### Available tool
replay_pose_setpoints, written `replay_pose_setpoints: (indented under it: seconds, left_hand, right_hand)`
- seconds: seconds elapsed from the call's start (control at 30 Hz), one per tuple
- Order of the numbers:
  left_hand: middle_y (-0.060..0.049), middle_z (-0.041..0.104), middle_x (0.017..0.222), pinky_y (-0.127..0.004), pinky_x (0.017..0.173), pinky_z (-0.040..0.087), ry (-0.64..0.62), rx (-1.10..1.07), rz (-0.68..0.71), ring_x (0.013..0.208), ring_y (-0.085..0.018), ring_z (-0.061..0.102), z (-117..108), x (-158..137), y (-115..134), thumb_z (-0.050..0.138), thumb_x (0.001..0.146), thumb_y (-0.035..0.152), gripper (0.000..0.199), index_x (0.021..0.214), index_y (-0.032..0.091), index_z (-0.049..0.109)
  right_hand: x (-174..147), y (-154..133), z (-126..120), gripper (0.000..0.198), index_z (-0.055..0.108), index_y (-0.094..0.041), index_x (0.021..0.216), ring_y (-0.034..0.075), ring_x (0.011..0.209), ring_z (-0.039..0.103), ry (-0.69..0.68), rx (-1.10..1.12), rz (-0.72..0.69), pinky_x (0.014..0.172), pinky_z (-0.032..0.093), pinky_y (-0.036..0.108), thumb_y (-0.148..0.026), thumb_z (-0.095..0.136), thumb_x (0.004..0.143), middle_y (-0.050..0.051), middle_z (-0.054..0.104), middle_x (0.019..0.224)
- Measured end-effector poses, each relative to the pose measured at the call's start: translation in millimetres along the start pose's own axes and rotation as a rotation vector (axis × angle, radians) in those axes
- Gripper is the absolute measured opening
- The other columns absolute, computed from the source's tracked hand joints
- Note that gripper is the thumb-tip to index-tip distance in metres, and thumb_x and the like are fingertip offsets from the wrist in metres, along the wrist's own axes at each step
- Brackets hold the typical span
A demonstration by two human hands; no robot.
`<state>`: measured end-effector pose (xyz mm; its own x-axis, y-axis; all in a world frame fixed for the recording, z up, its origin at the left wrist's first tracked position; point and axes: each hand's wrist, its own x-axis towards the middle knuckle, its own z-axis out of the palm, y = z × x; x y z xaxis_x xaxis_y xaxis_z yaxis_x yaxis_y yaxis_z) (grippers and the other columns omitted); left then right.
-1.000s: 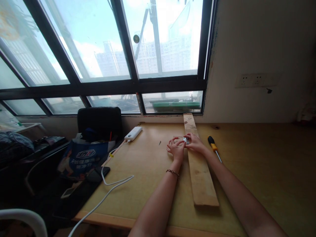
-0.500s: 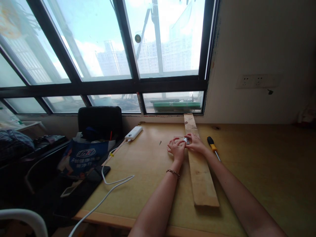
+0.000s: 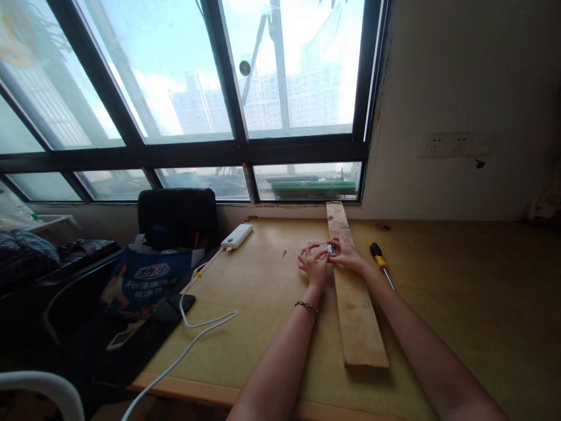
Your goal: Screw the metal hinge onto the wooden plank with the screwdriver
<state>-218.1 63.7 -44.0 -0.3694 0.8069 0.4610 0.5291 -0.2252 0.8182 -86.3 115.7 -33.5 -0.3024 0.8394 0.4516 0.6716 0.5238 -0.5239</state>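
The small metal piece (image 3: 332,250) sits right between the two hands, at the left edge of the long wooden board (image 3: 360,318) and nearer that board's far end than its near one. From where I stand it looks flat and bright, but fingers cover so much of it that I can't make out its own long axis. The board's is plain: it runs away from the person toward the window, its near end angled a little to the right.

The right hand (image 3: 347,255) comes over the board from the right, and its thumb and fingers appear closed on the piece. The left hand (image 3: 313,264) comes in from the other side, fingers bent, the tips meeting the piece's left side; whether they pinch it or only steady it, I can't tell. Neither hand is clearly nearer, for both are at the metal.

Farther out, a tiny screw-like bit (image 3: 284,254) lies on the tabletop (image 3: 258,292), left of the left hand and apart from it. The screwdriver (image 3: 378,257) rests right of the board, just beyond the right forearm, handle toward the window, shaft pointing back toward the person.
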Motion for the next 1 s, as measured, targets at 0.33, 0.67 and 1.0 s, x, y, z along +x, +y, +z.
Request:
replay_pose_setpoints:
  seconds: [0.33, 0.67, 1.0]
  left_hand:
    - [-0.001, 0.064, 0.097, -0.046, 0.100, 0.010, -0.018, -0.060, 0.002, 0.116, -0.027, 0.035, -0.7, 1.1, -0.2, 0.066, 0.066, 0.030, 0.004, 0.070, 0.030, 0.069]
    - [0.001, 0.068, 0.095, -0.049, 0.101, 0.006, -0.009, 0.026, 0.052, 0.115, -0.025, 0.039, -1.4, -1.4, 1.0, 0.062, 0.071, 0.035, 0.010, 0.076, 0.031, 0.070]
    - [0.003, 0.069, 0.092, -0.054, 0.101, 0.003, -0.016, 0.097, 0.046, 0.117, -0.023, 0.041, 0.1, -2.6, -0.5, 0.060, 0.073, 0.036, 0.011, 0.081, 0.036, 0.069]
  right_hand:
    - [-1.6, -2.9, -3.0, 0.055, 0.053, -0.018, 0.106, 0.025, 0.102, 0.052, -0.012, 0.004, -0.001, 0.089, 0.037, 0.037, -0.038, 0.073, 0.058, 0.008, 0.057, 0.110]
    - [-2.0, -2.9, -3.0, 0.056, 0.052, -0.017, 0.105, 0.026, 0.103, 0.051, -0.008, 0.011, 0.000, 0.088, 0.037, 0.038, -0.039, 0.073, 0.058, 0.009, 0.057, 0.111]
    - [-2.4, -3.1, -2.7, 0.052, 0.051, -0.018, 0.103, 0.025, 0.101, 0.052, 0.006, 0.023, -0.005, 0.087, 0.038, 0.038, -0.036, 0.072, 0.059, 0.008, 0.058, 0.109]
